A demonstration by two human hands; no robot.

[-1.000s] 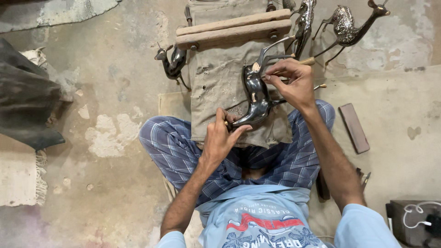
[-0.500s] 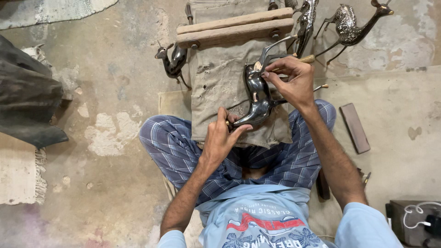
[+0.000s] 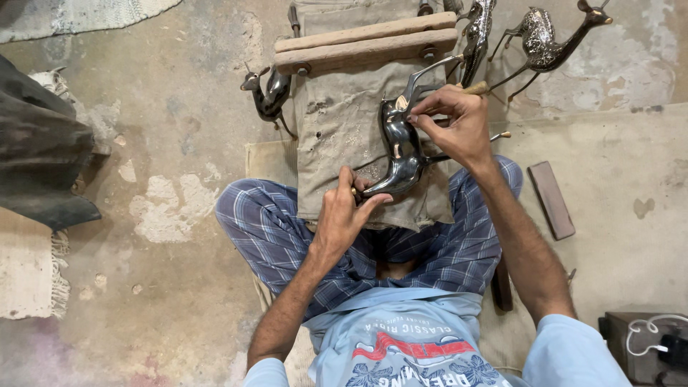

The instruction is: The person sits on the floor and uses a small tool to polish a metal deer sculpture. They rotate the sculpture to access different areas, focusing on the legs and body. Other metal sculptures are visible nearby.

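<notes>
A dark, shiny metal deer figurine (image 3: 400, 147) lies across a dusty grey cloth (image 3: 344, 122) on my lap. My left hand (image 3: 345, 211) grips the figurine's neck end near my knees. My right hand (image 3: 453, 123) pinches a small tool with a wooden handle (image 3: 476, 88), its tip hidden against the figurine's body. The figurine's thin legs stick out toward the wooden block (image 3: 365, 43) ahead of me.
Two more metal deer figurines (image 3: 541, 43) stand at the top right and a small dark one (image 3: 266, 93) lies left of the block. A flat brown stone (image 3: 552, 199) lies on the right. A dark cloth (image 3: 43, 150) sits at the left, a box with a cable (image 3: 645, 344) at the lower right.
Both hands keep their hold on the figurine and tool; my right hand has shifted only slightly over the figurine's body.
</notes>
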